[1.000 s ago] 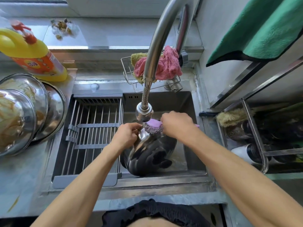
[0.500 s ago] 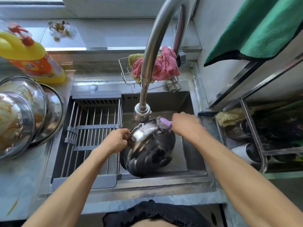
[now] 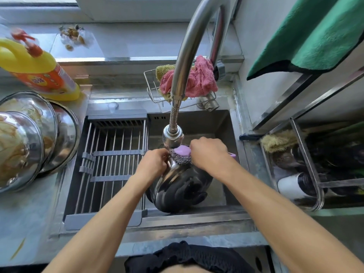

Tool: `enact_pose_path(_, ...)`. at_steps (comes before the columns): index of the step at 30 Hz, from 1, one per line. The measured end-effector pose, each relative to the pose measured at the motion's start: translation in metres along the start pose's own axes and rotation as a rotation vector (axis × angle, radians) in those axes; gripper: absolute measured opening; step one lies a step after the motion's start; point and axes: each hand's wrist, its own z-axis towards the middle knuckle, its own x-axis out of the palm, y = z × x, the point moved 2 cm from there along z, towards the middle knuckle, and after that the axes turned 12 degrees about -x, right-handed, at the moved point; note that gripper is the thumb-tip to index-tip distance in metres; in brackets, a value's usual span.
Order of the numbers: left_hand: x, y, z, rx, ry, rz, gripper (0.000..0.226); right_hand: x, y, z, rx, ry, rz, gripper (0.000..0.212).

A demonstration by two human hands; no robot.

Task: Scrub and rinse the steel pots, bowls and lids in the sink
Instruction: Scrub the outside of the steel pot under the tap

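Clearly the work is only partly done: the left hand (image 3: 152, 164) grips the rim of one steel pot (image 3: 180, 186) tilted in the sink (image 3: 197, 215), the right hand (image 3: 208, 152) fingers hold the steel-wool scrubber (image 3: 182, 155) on it, and soiled steel bowls (image 3: 29, 138) wait on the left desk (image 3: 23, 229).

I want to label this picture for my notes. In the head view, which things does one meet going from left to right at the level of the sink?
Stacked steel bowls → grey drain rack → left hand → scrubber → right hand → steel side rack.
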Motion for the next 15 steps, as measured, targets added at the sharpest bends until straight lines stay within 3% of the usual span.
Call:
enact_pose_path(4, -0.007, 0.027, -0.007, -0.068, 0.106, 0.155, 0.019, 0.002, -0.034, -0.010, 0.180, 0.115, 0.009, 0.048)
enact_pose_path(8, -0.003, -0.003, -0.003, 0.010, 0.007, 0.041, 0.028, 0.002, -0.007, -0.001, 0.025, -0.003, -0.055, 0.028)
enact_pose_path(10, -0.002, -0.004, -0.003, 0.013, 0.000, 0.016, 0.028, 0.000, -0.008, 0.000, 0.017, 0.008, -0.037, 0.028)
enact_pose_path(14, -0.011, 0.021, -0.007, -0.009, 0.142, 0.170, 0.022, 0.005, -0.038, -0.010, 0.171, 0.119, -0.042, 0.056)
enact_pose_path(15, -0.011, 0.016, -0.007, -0.006, 0.131, 0.165, 0.019, 0.007, -0.034, -0.009, 0.149, 0.100, -0.062, 0.055)
